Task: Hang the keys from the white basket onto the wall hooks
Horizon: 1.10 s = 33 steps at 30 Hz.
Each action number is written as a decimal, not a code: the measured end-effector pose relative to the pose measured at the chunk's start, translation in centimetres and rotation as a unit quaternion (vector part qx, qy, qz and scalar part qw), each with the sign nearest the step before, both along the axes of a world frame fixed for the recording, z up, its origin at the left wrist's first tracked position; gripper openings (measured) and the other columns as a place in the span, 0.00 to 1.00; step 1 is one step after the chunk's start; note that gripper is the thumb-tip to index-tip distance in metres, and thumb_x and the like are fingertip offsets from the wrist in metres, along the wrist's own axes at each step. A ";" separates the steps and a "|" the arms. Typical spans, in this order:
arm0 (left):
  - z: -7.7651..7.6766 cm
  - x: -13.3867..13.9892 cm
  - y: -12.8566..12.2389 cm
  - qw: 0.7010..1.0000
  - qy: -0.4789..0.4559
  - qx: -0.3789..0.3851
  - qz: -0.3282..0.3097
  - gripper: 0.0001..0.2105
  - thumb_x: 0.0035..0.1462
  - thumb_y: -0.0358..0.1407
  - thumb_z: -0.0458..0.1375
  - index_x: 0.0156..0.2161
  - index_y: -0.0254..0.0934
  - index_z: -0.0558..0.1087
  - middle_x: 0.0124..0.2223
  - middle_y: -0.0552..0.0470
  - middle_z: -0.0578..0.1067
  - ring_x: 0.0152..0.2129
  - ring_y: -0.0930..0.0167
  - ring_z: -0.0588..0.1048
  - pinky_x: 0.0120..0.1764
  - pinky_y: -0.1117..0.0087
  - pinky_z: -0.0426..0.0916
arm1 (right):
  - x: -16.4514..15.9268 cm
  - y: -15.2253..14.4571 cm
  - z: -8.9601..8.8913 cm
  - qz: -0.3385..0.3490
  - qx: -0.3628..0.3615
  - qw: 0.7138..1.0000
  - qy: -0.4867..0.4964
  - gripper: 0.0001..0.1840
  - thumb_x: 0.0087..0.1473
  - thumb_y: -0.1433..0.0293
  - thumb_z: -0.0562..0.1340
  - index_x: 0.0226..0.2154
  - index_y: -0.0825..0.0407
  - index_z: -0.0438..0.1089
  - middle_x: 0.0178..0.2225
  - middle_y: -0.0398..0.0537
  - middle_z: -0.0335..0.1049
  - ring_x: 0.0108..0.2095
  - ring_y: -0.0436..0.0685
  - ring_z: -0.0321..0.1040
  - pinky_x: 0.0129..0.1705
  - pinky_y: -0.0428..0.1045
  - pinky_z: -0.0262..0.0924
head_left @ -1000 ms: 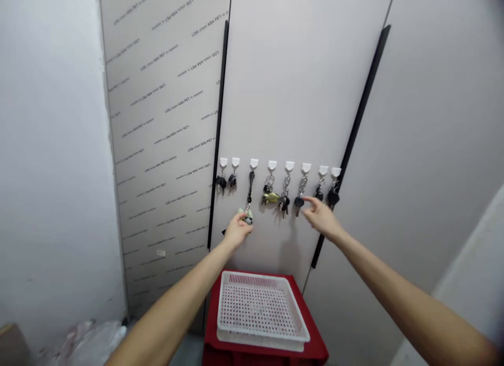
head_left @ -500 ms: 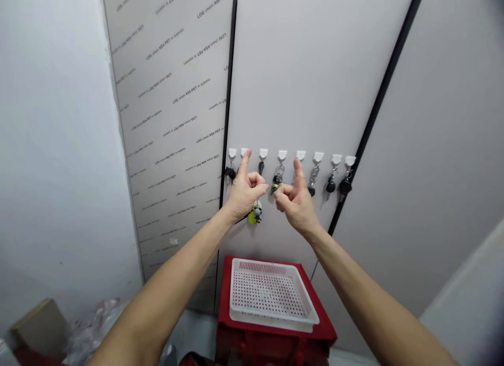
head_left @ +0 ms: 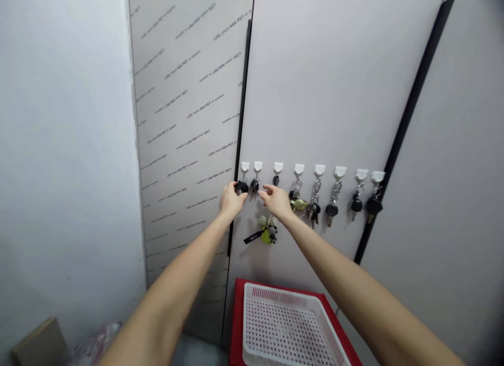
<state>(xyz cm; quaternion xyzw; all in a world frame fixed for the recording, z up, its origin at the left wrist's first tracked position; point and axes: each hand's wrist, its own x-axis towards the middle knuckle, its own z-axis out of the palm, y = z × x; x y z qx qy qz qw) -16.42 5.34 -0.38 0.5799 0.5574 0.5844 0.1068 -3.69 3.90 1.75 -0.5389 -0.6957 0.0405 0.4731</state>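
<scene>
Near the left end of a row of white hooks, my left hand (head_left: 233, 200) has thumb and fingers around the leftmost bunch of keys (head_left: 241, 187), which still hangs from its hook (head_left: 245, 167). Just right of it, a second bunch of keys (head_left: 254, 185) hangs from its own hook (head_left: 258, 166). My right hand (head_left: 277, 201) is beside this second bunch, thumb and forefinger apart, with nothing seen between them. Behind my right hand, a dark key (head_left: 276, 180) hangs from the third hook. Below dangle a small grey figure charm (head_left: 272, 232) and a black strap (head_left: 253, 237).
More key bunches (head_left: 332, 209) hang on hooks to the right. A white perforated basket (head_left: 283, 324) stands on a red box (head_left: 238, 324) below. Black handle strips (head_left: 409, 114) run along the cabinet doors. A plastic bag (head_left: 96, 345) lies at lower left.
Both hands, which had forefingers pointing up at the hooks, have lowered to the keys at the left. My left hand has closed around the leftmost bunch. The view has shifted.
</scene>
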 end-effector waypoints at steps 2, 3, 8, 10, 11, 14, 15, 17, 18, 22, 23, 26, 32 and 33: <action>0.3 0.1 0.7 0.999 0.040 -0.016 0.017 0.21 0.36 0.38 0.55 0.40 0.38 0.60 0.39 0.47 0.65 0.36 0.69 0.63 0.34 0.71 0.56 | -0.7 1.4 0.3 -0.040 0.003 0.999 -0.036 0.22 0.39 0.63 0.52 0.37 0.58 0.62 0.26 0.49 0.65 0.27 0.51 0.62 0.30 0.45 0.54; 0.5 0.3 0.8 0.998 0.058 -0.025 0.025 0.21 0.37 0.39 0.55 0.40 0.38 0.59 0.39 0.47 0.65 0.37 0.69 0.62 0.35 0.71 0.56 | -1.0 1.9 0.5 -0.058 0.000 0.997 -0.049 0.22 0.39 0.62 0.52 0.37 0.57 0.62 0.27 0.50 0.66 0.30 0.53 0.62 0.31 0.45 0.54; 1.2 1.4 1.0 0.986 0.130 -0.057 0.088 0.19 0.39 0.40 0.52 0.40 0.39 0.59 0.40 0.48 0.64 0.38 0.68 0.62 0.34 0.69 0.57 | -2.0 2.8 0.9 -0.134 -0.027 0.988 -0.076 0.18 0.37 0.62 0.52 0.31 0.54 0.65 0.30 0.51 0.66 0.33 0.55 0.61 0.31 0.46 0.53; 1.3 1.6 1.1 0.982 0.143 -0.062 0.110 0.17 0.40 0.38 0.51 0.39 0.39 0.60 0.40 0.47 0.64 0.37 0.67 0.63 0.33 0.69 0.58 | -2.2 2.8 0.9 -0.161 -0.038 0.983 -0.077 0.16 0.37 0.63 0.51 0.29 0.54 0.65 0.29 0.51 0.66 0.32 0.55 0.62 0.29 0.46 0.53; 1.3 1.7 1.1 0.980 0.148 -0.062 0.119 0.16 0.40 0.38 0.50 0.38 0.38 0.60 0.39 0.47 0.65 0.36 0.67 0.64 0.33 0.68 0.59 | -2.2 2.7 0.8 -0.171 -0.041 0.981 -0.077 0.16 0.37 0.63 0.51 0.28 0.54 0.65 0.28 0.50 0.66 0.32 0.55 0.62 0.29 0.46 0.53; 1.3 1.5 1.1 0.977 0.156 -0.058 0.133 0.12 0.42 0.36 0.47 0.36 0.38 0.62 0.38 0.48 0.66 0.33 0.67 0.66 0.31 0.68 0.60 | -2.1 2.4 0.9 -0.181 -0.037 0.980 -0.078 0.14 0.37 0.64 0.50 0.26 0.53 0.65 0.27 0.49 0.66 0.30 0.55 0.62 0.28 0.47 0.53; 1.4 1.3 1.1 0.977 0.158 -0.055 0.132 0.12 0.42 0.36 0.47 0.36 0.38 0.63 0.37 0.48 0.67 0.33 0.67 0.66 0.31 0.69 0.60 | -2.0 2.2 1.0 -0.180 -0.035 0.980 -0.080 0.14 0.37 0.64 0.50 0.26 0.53 0.65 0.27 0.49 0.66 0.30 0.55 0.62 0.27 0.47 0.53; 1.8 0.8 1.0 0.978 0.158 -0.052 0.127 0.12 0.42 0.37 0.46 0.35 0.39 0.64 0.36 0.48 0.68 0.32 0.67 0.67 0.30 0.69 0.60 | -1.9 1.8 1.3 -0.178 -0.033 0.980 -0.084 0.14 0.37 0.63 0.50 0.25 0.53 0.65 0.26 0.48 0.66 0.30 0.55 0.62 0.27 0.47 0.53; 2.1 0.5 0.9 0.978 0.158 -0.051 0.123 0.12 0.42 0.37 0.46 0.35 0.39 0.64 0.36 0.49 0.68 0.32 0.67 0.67 0.30 0.69 0.60 | -1.9 1.7 1.6 -0.178 -0.031 0.980 -0.086 0.14 0.37 0.63 0.50 0.25 0.53 0.65 0.26 0.48 0.66 0.30 0.55 0.62 0.27 0.47 0.53; 4.7 -0.4 0.6 0.978 0.168 -0.033 0.117 0.13 0.41 0.37 0.48 0.36 0.40 0.65 0.35 0.49 0.69 0.33 0.69 0.66 0.30 0.72 0.60 | -2.0 1.2 3.6 -0.174 -0.004 0.980 -0.098 0.16 0.37 0.63 0.50 0.27 0.53 0.65 0.27 0.49 0.66 0.30 0.55 0.61 0.28 0.46 0.52; 5.4 -0.5 0.5 0.977 0.175 -0.024 0.117 0.13 0.41 0.37 0.48 0.36 0.40 0.65 0.35 0.49 0.70 0.33 0.69 0.66 0.30 0.72 0.60 | -2.1 1.2 4.1 -0.174 0.003 0.979 -0.102 0.16 0.37 0.63 0.50 0.27 0.53 0.65 0.28 0.49 0.66 0.31 0.55 0.61 0.28 0.46 0.52; 7.5 -0.5 0.1 0.973 0.203 -0.024 0.103 0.14 0.40 0.36 0.48 0.35 0.38 0.66 0.35 0.48 0.70 0.33 0.70 0.67 0.30 0.73 0.60 | -2.4 1.2 5.7 -0.173 0.004 0.978 -0.118 0.16 0.37 0.64 0.50 0.29 0.52 0.66 0.28 0.50 0.66 0.30 0.54 0.61 0.28 0.46 0.52; 9.3 -1.4 -0.1 0.963 0.251 -0.081 0.056 0.15 0.38 0.38 0.50 0.34 0.33 0.67 0.33 0.46 0.70 0.30 0.71 0.67 0.30 0.74 0.60 | -1.2 0.3 5.5 -0.143 0.023 0.976 -0.165 0.15 0.37 0.64 0.50 0.27 0.53 0.65 0.25 0.48 0.65 0.27 0.52 0.60 0.25 0.44 0.49; 9.3 -1.7 0.0 0.962 0.257 -0.084 0.045 0.15 0.37 0.38 0.51 0.33 0.33 0.67 0.32 0.46 0.70 0.30 0.71 0.67 0.29 0.74 0.60 | -0.7 -0.1 4.8 -0.131 0.023 0.975 -0.180 0.14 0.37 0.64 0.50 0.26 0.53 0.65 0.24 0.48 0.65 0.26 0.51 0.60 0.24 0.43 0.48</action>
